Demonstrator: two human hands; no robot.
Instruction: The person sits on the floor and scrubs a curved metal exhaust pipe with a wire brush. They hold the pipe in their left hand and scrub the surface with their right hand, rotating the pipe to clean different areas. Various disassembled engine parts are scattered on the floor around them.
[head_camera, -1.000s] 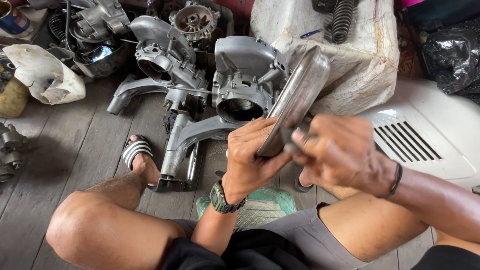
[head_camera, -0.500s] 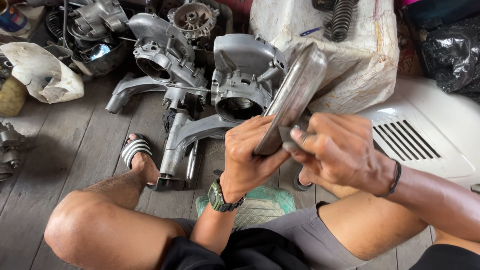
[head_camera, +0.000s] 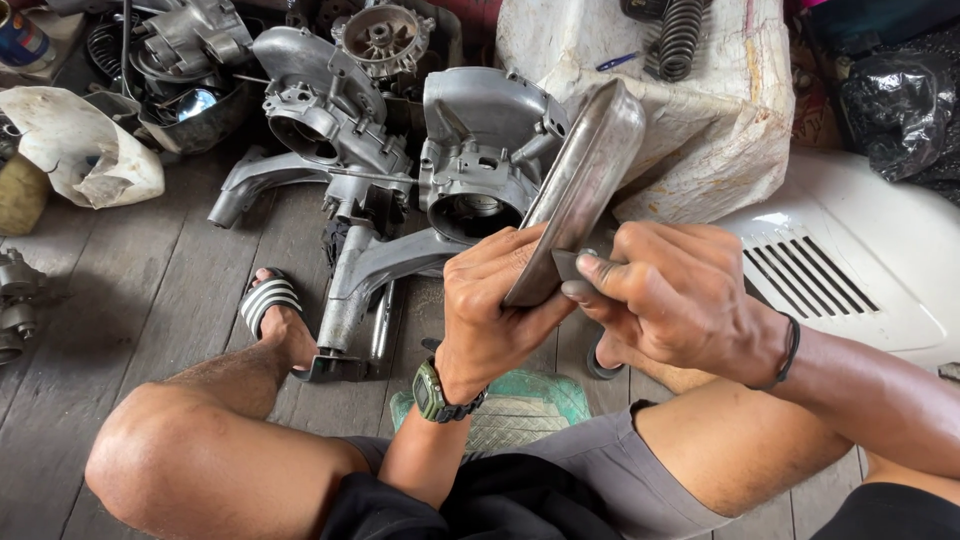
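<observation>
My left hand (head_camera: 490, 305) grips the lower end of a long curved metal cover (head_camera: 580, 185), holding it tilted up and away over my lap. My right hand (head_camera: 670, 295) pinches a small dark grey piece (head_camera: 568, 266), flat against the cover's edge just right of my left thumb. What that piece is cannot be told. A green watch sits on my left wrist and a dark band on my right wrist.
Two grey engine casings (head_camera: 470, 165) (head_camera: 320, 95) lie on the wooden floor ahead. A white vented side panel (head_camera: 850, 270) is at right, a dirty white foam box (head_camera: 720, 110) behind it. A green mat (head_camera: 530, 405) lies under my hands. My sandalled foot (head_camera: 272, 312) rests at left.
The view and both hands have drifted slightly left and up. My right hand has slid a little along the cover's edge; both grips are unchanged.
</observation>
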